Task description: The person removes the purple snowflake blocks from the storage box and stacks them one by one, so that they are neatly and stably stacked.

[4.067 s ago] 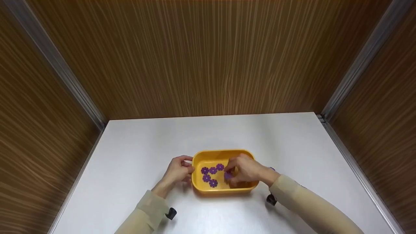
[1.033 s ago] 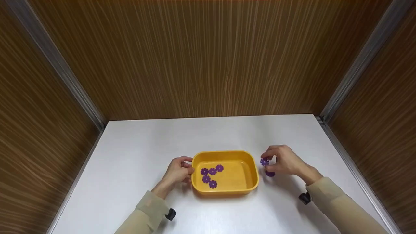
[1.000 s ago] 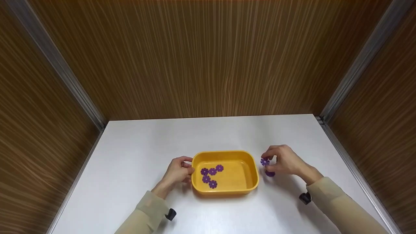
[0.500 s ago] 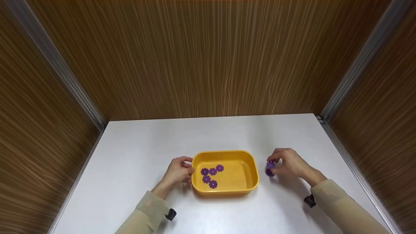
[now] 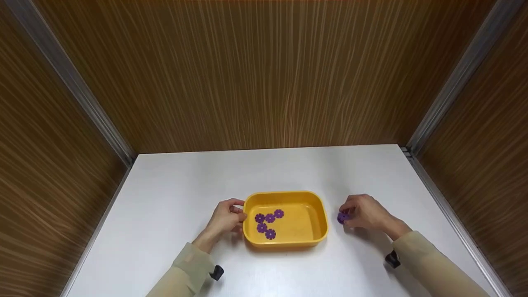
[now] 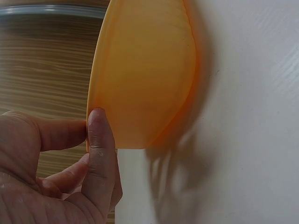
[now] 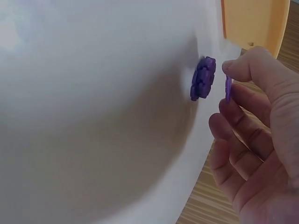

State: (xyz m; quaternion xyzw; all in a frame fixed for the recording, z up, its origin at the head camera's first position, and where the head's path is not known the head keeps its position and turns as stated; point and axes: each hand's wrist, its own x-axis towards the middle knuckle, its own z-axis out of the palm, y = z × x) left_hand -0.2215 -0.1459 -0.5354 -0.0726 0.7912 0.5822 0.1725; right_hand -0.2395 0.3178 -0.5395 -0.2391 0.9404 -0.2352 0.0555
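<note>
A yellow plastic tray (image 5: 285,243) stands on the white table. My left hand (image 5: 225,215) pinches its left rim; in the left wrist view the thumb and fingers grip the tray wall (image 6: 145,70) from both sides. Several purple flower-shaped discs (image 5: 270,234) lie flat in the tray's left half. Right of the tray, my right hand (image 5: 365,212) pinches one thin purple flower disc (image 7: 228,87) between thumb and fingers. Just under that disc, a short stack of purple flower discs (image 7: 203,78) sits on the table, with a small gap showing between them.
The white tabletop (image 5: 185,177) spreads around the tray. Wood-grain panels (image 5: 264,74) rise at the back and on both sides, with metal corner posts (image 5: 458,70). A black wrist device (image 5: 392,259) hangs under the right sleeve.
My right hand has come out of the tray with a disc, moved right, and over the last second lowered towards the stack. My left hand stays on the rim.
</note>
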